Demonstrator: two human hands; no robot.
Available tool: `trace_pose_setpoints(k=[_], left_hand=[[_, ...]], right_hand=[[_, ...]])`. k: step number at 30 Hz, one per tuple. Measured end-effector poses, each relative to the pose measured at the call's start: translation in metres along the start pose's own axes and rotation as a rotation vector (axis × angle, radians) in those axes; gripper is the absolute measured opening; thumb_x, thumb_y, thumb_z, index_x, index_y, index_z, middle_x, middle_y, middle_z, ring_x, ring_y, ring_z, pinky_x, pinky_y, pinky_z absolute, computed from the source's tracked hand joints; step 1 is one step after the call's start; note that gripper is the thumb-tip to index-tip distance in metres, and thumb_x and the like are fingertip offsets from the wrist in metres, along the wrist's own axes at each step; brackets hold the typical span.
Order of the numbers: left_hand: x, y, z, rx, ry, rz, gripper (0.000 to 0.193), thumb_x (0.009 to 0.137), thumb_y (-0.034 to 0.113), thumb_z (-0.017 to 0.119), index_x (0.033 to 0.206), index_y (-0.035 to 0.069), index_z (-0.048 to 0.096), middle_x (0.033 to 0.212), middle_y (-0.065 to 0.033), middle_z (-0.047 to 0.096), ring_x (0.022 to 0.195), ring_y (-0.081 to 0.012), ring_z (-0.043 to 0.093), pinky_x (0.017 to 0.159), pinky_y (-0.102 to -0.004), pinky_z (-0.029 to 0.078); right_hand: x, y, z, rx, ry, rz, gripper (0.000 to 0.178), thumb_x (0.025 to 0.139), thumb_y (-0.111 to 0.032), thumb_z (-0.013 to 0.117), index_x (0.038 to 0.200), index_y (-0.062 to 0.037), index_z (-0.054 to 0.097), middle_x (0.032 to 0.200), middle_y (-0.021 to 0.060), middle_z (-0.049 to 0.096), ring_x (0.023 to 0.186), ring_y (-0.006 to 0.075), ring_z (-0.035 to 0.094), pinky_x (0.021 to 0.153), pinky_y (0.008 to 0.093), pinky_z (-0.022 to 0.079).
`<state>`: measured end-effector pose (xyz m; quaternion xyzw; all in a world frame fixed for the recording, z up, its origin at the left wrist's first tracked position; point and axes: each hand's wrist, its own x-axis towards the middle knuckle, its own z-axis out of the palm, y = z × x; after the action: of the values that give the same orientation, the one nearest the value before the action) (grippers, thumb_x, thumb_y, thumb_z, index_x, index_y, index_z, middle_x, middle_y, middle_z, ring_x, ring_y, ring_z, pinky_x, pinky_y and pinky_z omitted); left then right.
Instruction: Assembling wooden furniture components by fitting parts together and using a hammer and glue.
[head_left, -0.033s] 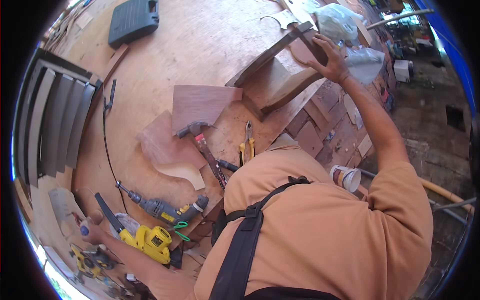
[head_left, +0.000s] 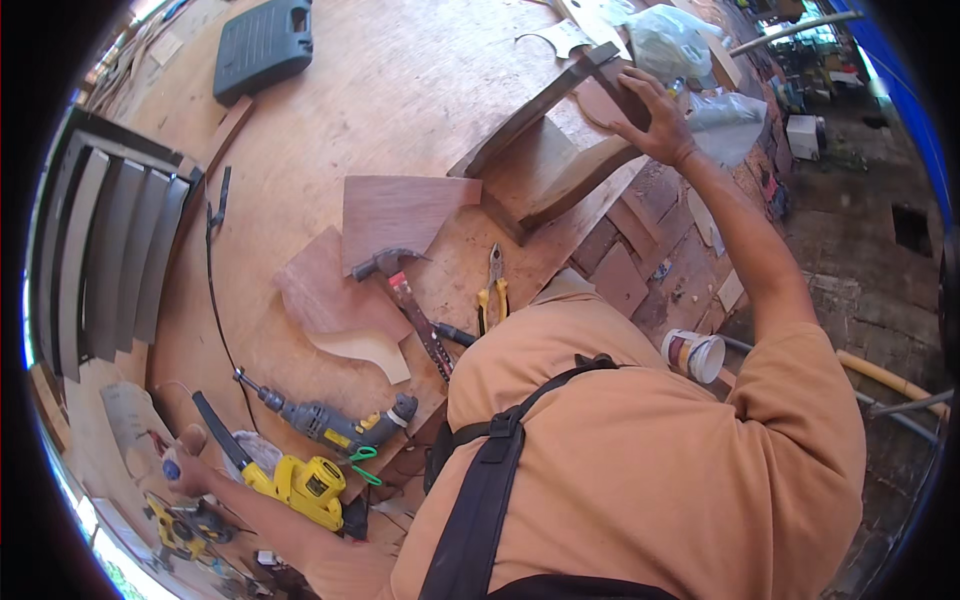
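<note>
My right hand [head_left: 655, 120] is wrapped over the far end of a wooden frame [head_left: 580, 185], which has curved sides and lies tilted on the worktable. At the far left, my left hand [head_left: 190, 472] is closed around a small object with a blue end [head_left: 171, 469]; its kind cannot be made out. Close to that hand is a yellow blower [head_left: 308, 488] with a black nozzle. A grey power drill [head_left: 335, 420] lies beyond the blower. Between my hands rest a claw hammer [head_left: 405, 290], yellow-handled pliers [head_left: 494, 290] and thin wooden panels [head_left: 410, 215].
A dark tool case [head_left: 262, 50] stands at the table's far side. Slatted dark panels [head_left: 115, 250] rise at the left. Green-handled scissors [head_left: 364, 462] lie by the drill. Plastic bags [head_left: 675, 45] sit beyond the frame. A white tub [head_left: 695, 355] is right of my body, among wood scraps.
</note>
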<state>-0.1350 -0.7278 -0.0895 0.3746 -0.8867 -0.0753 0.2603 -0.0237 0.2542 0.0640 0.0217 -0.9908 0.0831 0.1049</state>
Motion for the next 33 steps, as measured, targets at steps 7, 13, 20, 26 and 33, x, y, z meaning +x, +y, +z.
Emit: trace_pose_setpoints(k=[7,13,20,26,33], left_hand=[[-0.045,0.096,-0.119,-0.423,0.211,0.123,0.073,0.062,0.039,0.092,0.107,-0.01,0.061,0.101,-0.0216,0.068,0.093,-0.0327,0.067,0.083,-0.0378,0.055],[-0.144,0.185,-0.15,-1.247,-0.307,0.08,0.058,0.083,0.024,0.077,0.125,-0.008,0.055,0.122,-0.0215,0.058,0.111,-0.0324,0.061,0.093,-0.0411,0.052],[-0.333,0.284,-0.15,-1.682,-0.854,-0.471,0.053,0.089,0.024,0.066,0.13,-0.007,0.051,0.124,-0.0184,0.061,0.114,-0.0302,0.061,0.103,-0.0415,0.046],[-0.445,0.407,-0.22,-1.308,-0.988,0.203,0.071,0.073,0.007,0.086,0.131,-0.003,0.046,0.116,-0.0109,0.057,0.109,-0.0191,0.06,0.093,-0.0325,0.052],[-0.507,0.456,-0.274,-1.125,-0.719,0.591,0.077,0.065,0.012,0.092,0.127,-0.001,0.047,0.117,-0.0143,0.059,0.109,-0.0219,0.062,0.094,-0.0326,0.052]], right_hand=[[-0.011,0.009,0.005,0.047,0.045,-0.006,0.069,0.079,-0.039,0.078,0.132,-0.0045,0.054,0.14,0.0173,0.049,0.129,0.0345,0.048,0.109,0.0421,0.039],[-0.011,0.016,0.002,0.06,0.051,-0.028,0.074,0.077,-0.044,0.079,0.134,-0.0047,0.053,0.141,0.0177,0.047,0.13,0.0361,0.046,0.109,0.0437,0.038],[0.0,-0.038,0.005,-0.063,0.129,-0.183,0.073,0.077,-0.04,0.08,0.136,-0.0067,0.052,0.141,0.0188,0.048,0.131,0.0398,0.045,0.108,0.0475,0.038],[-0.016,-0.126,0.021,0.932,-0.327,-0.229,0.093,0.071,-0.035,0.087,0.145,-0.0052,0.04,0.134,0.0152,0.056,0.128,0.0274,0.051,0.108,0.0421,0.039],[-0.026,-0.12,0.033,1.333,-0.269,-0.241,0.067,0.074,-0.015,0.083,0.131,-0.0041,0.049,0.117,0.0186,0.062,0.108,0.033,0.064,0.089,0.0382,0.051]])
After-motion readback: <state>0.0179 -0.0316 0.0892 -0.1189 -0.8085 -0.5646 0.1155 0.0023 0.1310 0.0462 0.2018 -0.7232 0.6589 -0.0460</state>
